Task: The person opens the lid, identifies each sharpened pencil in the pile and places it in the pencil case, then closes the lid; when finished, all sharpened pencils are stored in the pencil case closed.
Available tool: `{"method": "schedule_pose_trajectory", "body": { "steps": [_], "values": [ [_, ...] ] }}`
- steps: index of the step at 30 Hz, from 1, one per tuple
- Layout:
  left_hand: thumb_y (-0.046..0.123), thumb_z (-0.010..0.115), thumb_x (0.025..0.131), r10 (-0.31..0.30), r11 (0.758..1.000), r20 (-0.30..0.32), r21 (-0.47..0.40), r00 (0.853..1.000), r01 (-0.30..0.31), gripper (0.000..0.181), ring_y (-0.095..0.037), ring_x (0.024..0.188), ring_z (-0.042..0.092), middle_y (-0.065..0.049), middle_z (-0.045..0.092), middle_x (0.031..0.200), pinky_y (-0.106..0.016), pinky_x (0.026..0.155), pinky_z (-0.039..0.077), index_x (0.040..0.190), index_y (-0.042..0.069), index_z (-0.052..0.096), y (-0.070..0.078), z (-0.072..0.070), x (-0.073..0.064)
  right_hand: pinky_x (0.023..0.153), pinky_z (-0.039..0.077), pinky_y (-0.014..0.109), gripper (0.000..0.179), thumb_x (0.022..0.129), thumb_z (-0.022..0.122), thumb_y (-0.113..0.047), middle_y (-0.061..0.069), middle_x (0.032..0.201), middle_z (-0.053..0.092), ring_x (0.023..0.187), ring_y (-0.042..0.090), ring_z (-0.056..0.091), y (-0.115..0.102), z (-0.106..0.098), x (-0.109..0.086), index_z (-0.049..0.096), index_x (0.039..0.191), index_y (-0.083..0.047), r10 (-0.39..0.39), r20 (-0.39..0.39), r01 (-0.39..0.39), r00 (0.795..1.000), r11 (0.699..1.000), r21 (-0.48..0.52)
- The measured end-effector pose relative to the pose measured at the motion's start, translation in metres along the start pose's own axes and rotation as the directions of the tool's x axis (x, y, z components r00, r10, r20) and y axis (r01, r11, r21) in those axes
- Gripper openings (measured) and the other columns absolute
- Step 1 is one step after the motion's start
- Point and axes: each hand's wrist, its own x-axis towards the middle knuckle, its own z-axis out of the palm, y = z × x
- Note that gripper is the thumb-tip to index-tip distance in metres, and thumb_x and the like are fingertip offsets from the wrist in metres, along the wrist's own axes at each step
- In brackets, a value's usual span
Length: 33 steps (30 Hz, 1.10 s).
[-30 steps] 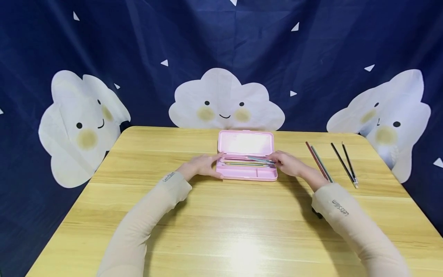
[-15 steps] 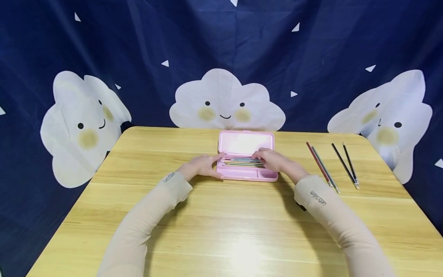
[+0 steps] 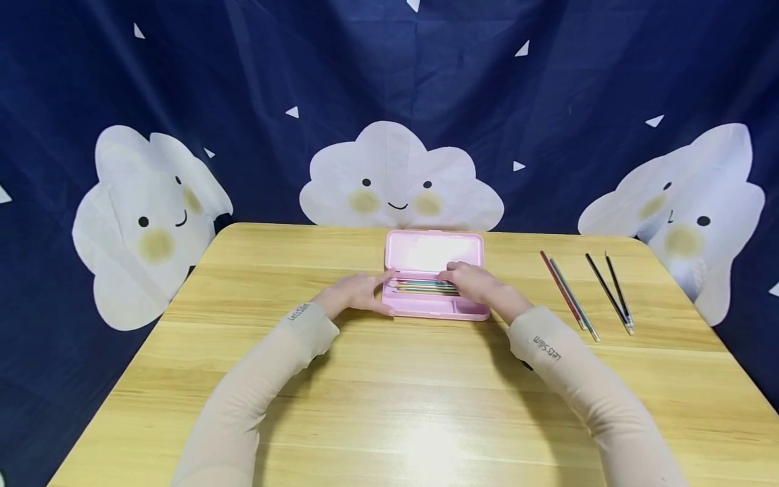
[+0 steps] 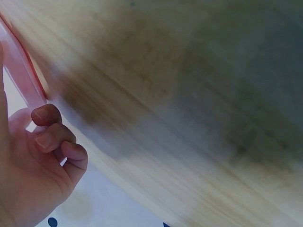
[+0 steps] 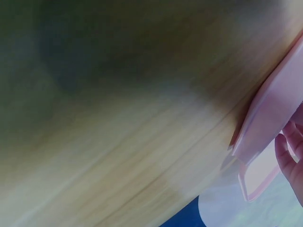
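A pink pencil case (image 3: pixel 420 306) lies open on the table, its lid leaned back. Several coloured pencils (image 3: pixel 420 287) lie lengthwise in its rear compartment. My left hand (image 3: pixel 353 291) holds the case's left end, thumb at the front corner and index finger near the hinge; in the left wrist view its other fingers (image 4: pixel 54 137) curl beside the pink wall. Reaching in over the right end, my right hand (image 3: pixel 475 281) has its fingertips down at the pencils and covers their right ends. I cannot tell if it pinches any. The right wrist view shows its fingers (image 5: pixel 284 153) inside the case wall.
Right of the case, a red pencil (image 3: pixel 561 287) and a grey-green pencil (image 3: pixel 573 297) lie side by side. Two black pencils (image 3: pixel 605 284) lie farther right, converging at their near ends. A dark blue cloth (image 3: pixel 389 67) with clouds hangs behind the wooden table (image 3: pixel 377 392).
My right hand has moved left from the case's right edge to over the pencils. The slanted light-blue pencils it held there now lie along the others. My left hand has stayed put.
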Motion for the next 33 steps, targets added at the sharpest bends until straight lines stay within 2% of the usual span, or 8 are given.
{"method": "schedule_pose_trajectory", "body": {
  "steps": [4,13,24,28,33],
  "values": [
    [0.067,0.063,0.068,0.008,1.000,0.000,0.005,1.000,-0.008,0.102,-0.029,0.118,0.047,-0.017,0.040,0.139,-0.040,0.091,0.041,0.147,0.026,0.014,0.0013,0.0008,0.0000,0.075,0.048,0.038,0.039,0.080,0.052,0.012,0.007,0.086,0.055,0.083,0.024,0.057,-0.0006,-0.0004,-0.0011,0.067,0.107,-0.012,-0.007,0.014,0.008,1.000,0.999,-0.050],
    [0.066,0.064,0.068,-0.006,1.000,0.006,-0.003,1.000,0.006,0.101,-0.029,0.118,0.046,-0.016,0.040,0.140,-0.040,0.094,0.039,0.147,0.028,0.014,0.0013,0.0026,-0.0016,0.079,0.048,0.036,0.029,0.080,0.056,0.011,0.007,0.085,0.059,0.085,0.024,0.060,0.0031,0.0048,-0.0072,0.069,0.099,-0.004,-0.010,-0.056,0.018,0.998,0.989,0.149],
    [0.065,0.065,0.068,-0.007,1.000,-0.010,0.023,1.000,0.007,0.101,-0.030,0.114,0.050,-0.019,0.043,0.136,-0.040,0.087,0.043,0.147,0.027,0.015,0.0010,0.0027,-0.0046,0.075,0.048,0.034,0.029,0.078,0.054,0.013,0.010,0.084,0.057,0.079,0.022,0.056,0.0002,0.0089,-0.0062,0.069,0.099,0.000,-0.077,-0.100,0.095,0.992,0.977,0.189],
    [0.065,0.064,0.069,0.002,0.999,-0.022,0.044,1.000,-0.001,0.101,-0.029,0.113,0.051,-0.019,0.044,0.135,-0.040,0.085,0.044,0.147,0.025,0.015,0.0018,0.0018,-0.0028,0.079,0.047,0.036,0.029,0.079,0.054,0.013,0.012,0.087,0.058,0.084,0.023,0.056,-0.0026,0.0087,-0.0049,0.068,0.101,0.001,-0.082,-0.087,0.098,0.993,0.975,0.201],
    [0.065,0.064,0.069,0.003,0.999,-0.015,0.034,1.000,-0.002,0.101,-0.029,0.116,0.048,-0.018,0.042,0.138,-0.040,0.088,0.042,0.147,0.026,0.014,0.0027,0.0003,-0.0011,0.077,0.047,0.036,0.029,0.078,0.054,0.013,0.012,0.086,0.058,0.081,0.022,0.056,-0.0006,0.0069,-0.0074,0.068,0.100,0.002,-0.071,-0.097,0.090,0.993,0.972,0.216]
  ]
}}
